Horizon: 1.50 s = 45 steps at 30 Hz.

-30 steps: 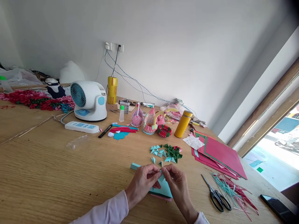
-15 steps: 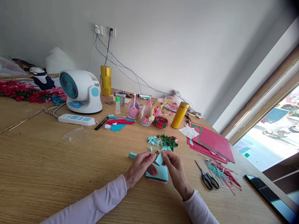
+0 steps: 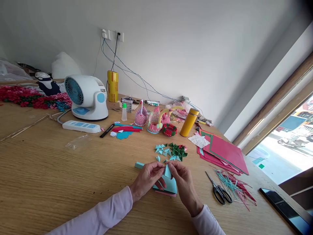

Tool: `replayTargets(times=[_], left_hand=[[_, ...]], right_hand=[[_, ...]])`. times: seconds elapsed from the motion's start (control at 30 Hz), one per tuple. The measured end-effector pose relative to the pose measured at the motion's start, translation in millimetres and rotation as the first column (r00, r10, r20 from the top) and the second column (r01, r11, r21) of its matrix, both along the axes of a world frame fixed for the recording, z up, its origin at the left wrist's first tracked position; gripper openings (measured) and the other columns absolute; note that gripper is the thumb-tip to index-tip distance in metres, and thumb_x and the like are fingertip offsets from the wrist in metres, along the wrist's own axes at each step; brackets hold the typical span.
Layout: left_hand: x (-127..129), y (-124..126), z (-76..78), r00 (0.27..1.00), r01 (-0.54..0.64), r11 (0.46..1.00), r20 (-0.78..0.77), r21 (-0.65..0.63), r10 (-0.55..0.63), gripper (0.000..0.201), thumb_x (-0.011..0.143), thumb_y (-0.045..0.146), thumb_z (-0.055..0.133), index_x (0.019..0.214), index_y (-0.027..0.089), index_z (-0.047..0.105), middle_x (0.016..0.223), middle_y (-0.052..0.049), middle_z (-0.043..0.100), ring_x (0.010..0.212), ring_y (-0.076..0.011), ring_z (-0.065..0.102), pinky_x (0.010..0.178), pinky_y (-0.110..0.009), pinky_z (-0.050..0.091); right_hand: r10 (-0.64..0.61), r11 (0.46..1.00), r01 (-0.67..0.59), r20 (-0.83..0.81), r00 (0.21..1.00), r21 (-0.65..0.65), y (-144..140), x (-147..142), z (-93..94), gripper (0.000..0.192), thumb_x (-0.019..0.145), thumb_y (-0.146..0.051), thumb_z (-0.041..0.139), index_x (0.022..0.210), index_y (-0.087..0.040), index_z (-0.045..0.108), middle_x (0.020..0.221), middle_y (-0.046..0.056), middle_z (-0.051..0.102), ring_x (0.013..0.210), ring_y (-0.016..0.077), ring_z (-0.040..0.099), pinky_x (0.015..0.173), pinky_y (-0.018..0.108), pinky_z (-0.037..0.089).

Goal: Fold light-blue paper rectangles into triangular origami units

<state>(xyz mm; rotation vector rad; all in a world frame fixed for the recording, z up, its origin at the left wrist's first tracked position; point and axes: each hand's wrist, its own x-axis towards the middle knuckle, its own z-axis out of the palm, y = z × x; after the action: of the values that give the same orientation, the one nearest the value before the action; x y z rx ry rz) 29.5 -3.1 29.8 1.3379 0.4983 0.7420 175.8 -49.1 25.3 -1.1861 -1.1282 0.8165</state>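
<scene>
Between my two hands is a small light-blue paper piece (image 3: 167, 172), one corner of it folded down. My left hand (image 3: 149, 176) pinches its upper left edge with thumb and forefinger. On the other side, my right hand (image 3: 181, 176) grips its right edge. Below them lies a stack of light-blue paper (image 3: 170, 186) with a pink sheet under it. A light-blue paper strip (image 3: 139, 165) rests left of my left hand. Just beyond my fingers are light-blue folded triangles (image 3: 162, 149) and dark green folded triangles (image 3: 178, 150) in a loose group.
To the right are black-handled scissors (image 3: 219, 191), paper offcuts (image 3: 236, 186), red paper sheets (image 3: 228, 152) and a phone (image 3: 285, 207). Farther back stand a yellow flask (image 3: 189, 122), folded-paper swans (image 3: 154, 123), a glue bottle (image 3: 124, 112) and a fan (image 3: 85, 98). A power strip (image 3: 81, 126) lies before the fan.
The paper piece has turned more upright, and its folded corner shows now. My hands have come closer together. The whole view has shifted slightly.
</scene>
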Motion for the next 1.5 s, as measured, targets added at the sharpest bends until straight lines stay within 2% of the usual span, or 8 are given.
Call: replayTargets(times=[0.2,0.33,0.53,0.67,0.83,1.13,1.3,1.5], left_hand=[[0.6,0.2,-1.6,0.998,-0.064,0.994,-0.016,0.087,0.066,0.042,0.078,0.044,0.066,0.106,0.014,0.057,0.082,-0.001,0.060,0.044,-0.0066,0.055,0.041,-0.019,0.045],[1.3,3.6,-3.3,0.990,-0.133,0.986,-0.040,0.097,0.138,0.038,0.079,0.048,0.062,0.091,0.012,0.060,0.070,0.001,0.055,0.041,-0.0070,0.052,0.039,-0.019,0.043],[0.4,3.7,-6.0,0.975,-0.187,0.971,-0.089,0.151,0.202,0.039,0.077,0.050,0.064,0.092,0.015,0.058,0.069,0.004,0.052,0.041,-0.0061,0.049,0.036,-0.017,0.039],[-0.6,4.5,-6.2,0.962,-0.243,0.970,-0.127,0.016,0.243,0.044,0.073,0.057,0.064,0.083,0.016,0.052,0.065,0.006,0.047,0.033,-0.0020,0.037,0.028,-0.015,0.025],[-1.3,1.8,3.1,1.000,-0.005,0.959,-0.020,-0.283,-0.001,0.057,0.080,0.068,0.045,0.078,0.013,0.059,0.073,-0.001,0.057,0.040,-0.0049,0.048,0.030,-0.015,0.027],[-1.1,3.1,4.8,0.991,-0.104,0.943,0.053,-0.315,0.127,0.037,0.068,0.047,0.074,0.072,0.014,0.058,0.048,0.005,0.051,0.040,-0.0051,0.045,0.035,-0.014,0.030],[-1.7,4.3,3.5,0.994,-0.098,0.968,0.017,-0.231,0.105,0.038,0.073,0.048,0.070,0.072,0.011,0.062,0.054,0.001,0.059,0.044,-0.0073,0.052,0.037,-0.015,0.037],[-1.5,6.3,2.0,0.998,-0.068,0.996,-0.012,-0.051,0.067,0.040,0.079,0.049,0.062,0.070,0.010,0.060,0.082,-0.010,0.071,0.045,-0.0104,0.060,0.038,-0.018,0.042]], right_hand=[[0.064,0.998,-0.064,-0.049,0.997,0.001,-3.2,-8.8,4.8,0.031,0.081,-0.049,0.065,0.078,-0.019,0.057,0.062,-0.003,0.053,0.051,0.0104,0.046,0.049,0.022,0.039],[0.018,1.000,-0.016,0.118,0.993,-0.020,-8.7,-3.4,13.5,0.038,0.091,-0.052,0.047,0.083,-0.018,0.061,0.063,0.000,0.055,0.058,0.0134,0.051,0.054,0.024,0.042],[-0.156,0.984,0.104,0.405,0.901,0.148,-8.3,6.2,10.1,0.016,0.084,-0.035,0.064,0.085,-0.019,0.065,0.077,0.002,0.064,0.064,0.0147,0.054,0.058,0.026,0.043],[-0.328,0.918,0.167,0.452,0.830,0.361,-9.8,7.4,7.8,0.005,0.087,-0.023,0.060,0.088,-0.021,0.065,0.083,0.002,0.067,0.074,0.0161,0.059,0.066,0.028,0.046],[-0.316,0.881,-0.029,0.634,0.706,0.472,-12.7,9.0,8.3,0.018,0.088,-0.008,0.054,0.093,-0.023,0.062,0.097,0.005,0.069,0.091,0.0186,0.063,0.079,0.032,0.047],[-0.288,0.869,-0.207,0.799,0.528,0.450,-11.4,15.2,8.1,0.019,0.088,-0.009,0.056,0.101,-0.022,0.061,0.106,0.008,0.067,0.097,0.0217,0.062,0.080,0.036,0.045],[-0.289,0.878,-0.154,0.760,0.582,0.452,-11.8,12.9,8.2,0.012,0.088,-0.012,0.059,0.093,-0.022,0.063,0.099,0.007,0.067,0.090,0.0204,0.063,0.077,0.035,0.045],[-0.195,0.952,0.022,0.551,0.811,0.305,-11.3,6.1,10.3,0.009,0.086,-0.024,0.062,0.078,-0.020,0.061,0.085,0.005,0.064,0.079,0.0186,0.060,0.070,0.030,0.046]])
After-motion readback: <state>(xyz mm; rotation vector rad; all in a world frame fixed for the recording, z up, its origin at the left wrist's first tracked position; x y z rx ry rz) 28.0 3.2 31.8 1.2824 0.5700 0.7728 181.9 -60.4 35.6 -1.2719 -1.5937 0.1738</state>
